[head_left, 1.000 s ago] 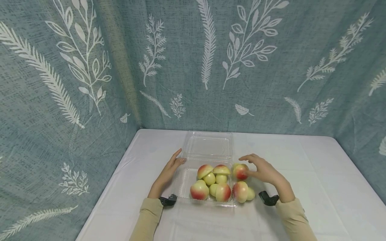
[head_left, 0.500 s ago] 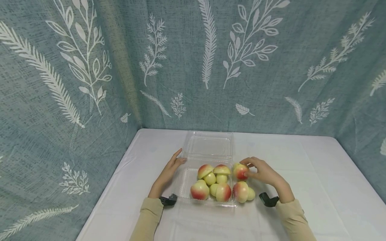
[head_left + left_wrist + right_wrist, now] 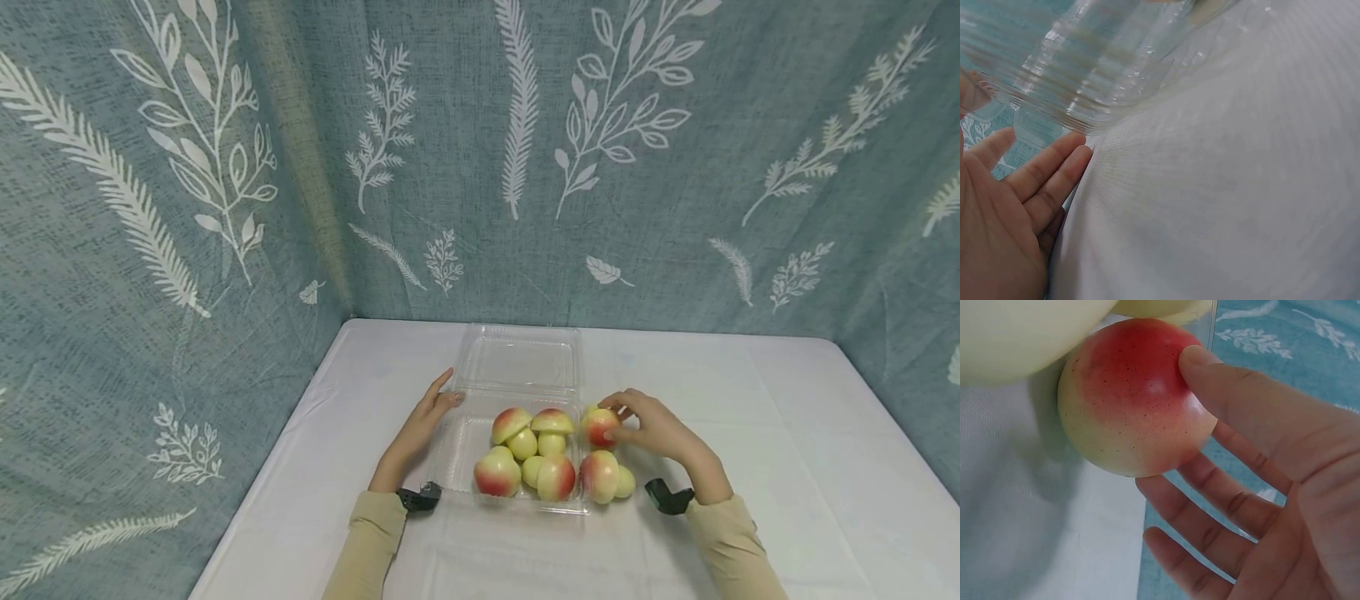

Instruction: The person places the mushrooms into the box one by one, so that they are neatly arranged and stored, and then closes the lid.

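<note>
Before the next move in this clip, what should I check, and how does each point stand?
1. Right grip on the held mushroom-shaped piece: ok, thumb on its red part, fingers around the far side.
2. Held piece clear of the table: cannot tell.
3. Lid out of the way: ok, folded back behind the clear container.
4. Space in the container: ok, a bare strip shows at its left.
5. Left grip steadying the container: cannot tell; fingertips are at its left edge, pressure unclear.
6. Other pieces all inside: not ok, the near-right piece lies outside.
</note>
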{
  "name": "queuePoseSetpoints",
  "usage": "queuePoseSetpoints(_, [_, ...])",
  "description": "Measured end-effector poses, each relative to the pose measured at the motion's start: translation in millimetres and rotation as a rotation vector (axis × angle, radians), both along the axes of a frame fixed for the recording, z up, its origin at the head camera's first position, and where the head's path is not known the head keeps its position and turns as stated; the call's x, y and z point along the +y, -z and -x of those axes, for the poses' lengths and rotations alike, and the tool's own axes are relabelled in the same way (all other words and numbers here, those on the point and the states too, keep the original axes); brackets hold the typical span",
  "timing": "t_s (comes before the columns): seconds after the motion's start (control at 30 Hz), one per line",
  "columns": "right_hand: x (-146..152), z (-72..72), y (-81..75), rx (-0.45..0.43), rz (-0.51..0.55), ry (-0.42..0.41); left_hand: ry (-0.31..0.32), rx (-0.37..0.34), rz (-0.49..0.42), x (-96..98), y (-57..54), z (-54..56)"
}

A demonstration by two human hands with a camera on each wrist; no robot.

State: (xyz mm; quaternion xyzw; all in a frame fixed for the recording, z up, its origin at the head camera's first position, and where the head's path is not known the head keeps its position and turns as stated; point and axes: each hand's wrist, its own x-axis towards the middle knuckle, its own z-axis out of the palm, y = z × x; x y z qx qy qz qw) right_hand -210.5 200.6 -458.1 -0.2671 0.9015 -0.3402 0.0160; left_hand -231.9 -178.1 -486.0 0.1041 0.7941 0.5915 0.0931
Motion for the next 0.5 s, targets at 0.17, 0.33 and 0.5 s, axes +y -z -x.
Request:
queuePoseSetpoints(0.17, [1, -0.9, -1.7, 0.024, 0.005, 0.017, 0.005, 0.007, 0.001, 0.2, -0.5, 0.2])
queuePoseSetpoints(0.33, [2, -1.6, -4.2, 0.039, 0.024, 0.043, -0.004, 0.0, -0.009, 0.2, 2.7, 2.2])
queuePoseSetpoints(0.5, [4, -0.6, -6.7, 0.062, 0.035, 0.052, -0.038, -0.001, -0.012, -1.5, 23.5, 10.9])
